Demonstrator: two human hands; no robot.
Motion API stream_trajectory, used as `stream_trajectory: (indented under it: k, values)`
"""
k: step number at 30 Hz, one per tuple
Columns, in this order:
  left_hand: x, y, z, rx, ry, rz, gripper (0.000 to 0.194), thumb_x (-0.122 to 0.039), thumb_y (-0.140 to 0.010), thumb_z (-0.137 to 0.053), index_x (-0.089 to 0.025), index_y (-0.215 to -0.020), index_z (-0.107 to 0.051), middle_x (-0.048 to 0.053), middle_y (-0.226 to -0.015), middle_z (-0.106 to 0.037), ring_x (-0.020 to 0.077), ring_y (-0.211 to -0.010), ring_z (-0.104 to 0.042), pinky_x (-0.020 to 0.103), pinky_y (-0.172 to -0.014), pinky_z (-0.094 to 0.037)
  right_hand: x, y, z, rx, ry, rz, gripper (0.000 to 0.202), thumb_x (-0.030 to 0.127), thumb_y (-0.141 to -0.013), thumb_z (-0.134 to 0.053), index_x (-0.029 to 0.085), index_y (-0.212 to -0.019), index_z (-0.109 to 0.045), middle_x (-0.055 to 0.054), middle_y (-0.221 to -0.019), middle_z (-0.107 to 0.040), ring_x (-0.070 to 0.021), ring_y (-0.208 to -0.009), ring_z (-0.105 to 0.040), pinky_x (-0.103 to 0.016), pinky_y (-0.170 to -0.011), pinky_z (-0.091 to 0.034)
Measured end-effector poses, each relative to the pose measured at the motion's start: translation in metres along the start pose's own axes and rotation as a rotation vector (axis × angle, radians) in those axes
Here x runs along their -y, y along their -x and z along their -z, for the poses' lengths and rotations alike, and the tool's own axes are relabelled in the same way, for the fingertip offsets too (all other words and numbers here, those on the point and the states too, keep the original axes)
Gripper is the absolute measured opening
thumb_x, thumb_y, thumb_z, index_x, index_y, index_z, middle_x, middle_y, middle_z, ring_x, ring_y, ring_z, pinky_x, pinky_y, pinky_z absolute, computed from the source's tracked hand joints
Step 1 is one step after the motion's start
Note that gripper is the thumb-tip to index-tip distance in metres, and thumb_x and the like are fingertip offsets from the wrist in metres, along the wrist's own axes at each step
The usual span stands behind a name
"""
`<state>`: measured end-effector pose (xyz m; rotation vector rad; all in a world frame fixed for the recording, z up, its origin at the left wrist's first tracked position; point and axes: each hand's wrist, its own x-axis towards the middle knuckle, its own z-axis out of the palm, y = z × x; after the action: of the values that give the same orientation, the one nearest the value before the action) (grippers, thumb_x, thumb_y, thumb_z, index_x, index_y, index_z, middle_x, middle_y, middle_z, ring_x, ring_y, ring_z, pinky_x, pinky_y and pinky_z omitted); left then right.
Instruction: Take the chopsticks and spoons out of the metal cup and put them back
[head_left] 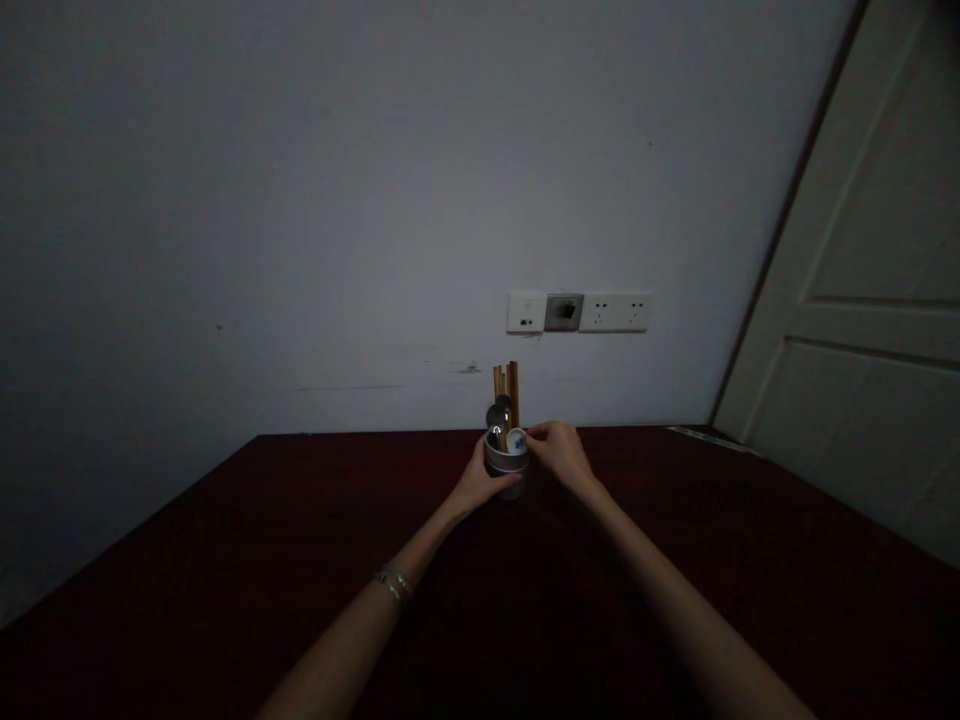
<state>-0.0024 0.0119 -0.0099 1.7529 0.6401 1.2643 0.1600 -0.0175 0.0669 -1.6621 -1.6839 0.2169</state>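
Note:
A cylindrical utensil holder (506,464) stands on the dark red table, with several wooden chopsticks (513,392) and metal spoons (496,416) upright in it. My left hand (478,484) is wrapped round the holder from its left side, thumb across the front. At the holder's right rim, my right hand (556,446) pinches the edge of a small white spoon (516,440) with a blue mark. The white spoon's lower part is hidden inside the holder.
The dark red table (315,520) meets a pale wall (360,200) behind the holder. Sockets and switch plates (616,312) are fixed to the wall. A panelled door (870,300) is on the right, and a thin strip (712,438) lies along the table's back right edge.

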Motion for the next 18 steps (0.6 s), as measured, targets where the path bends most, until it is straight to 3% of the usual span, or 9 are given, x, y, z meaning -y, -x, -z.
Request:
stream_trajectory:
  k: [18]
  values:
    - [0.0001,0.0002,0.0017,0.009,-0.016,0.011,0.093,-0.028,-0.054,-0.078,-0.016,-0.131,-0.028,0.016,-0.128,-0.043,0.0261,-0.119,-0.040,0.043,-0.102,-0.026,0.0044,0.0025,0.0082,-0.002,-0.042,-0.034,0.027,0.037,-0.074,-0.057,0.020,-0.090,-0.070,-0.007,-0.087,-0.070,-0.0198,-0.083,-0.063,-0.025,-0.071,-0.045]
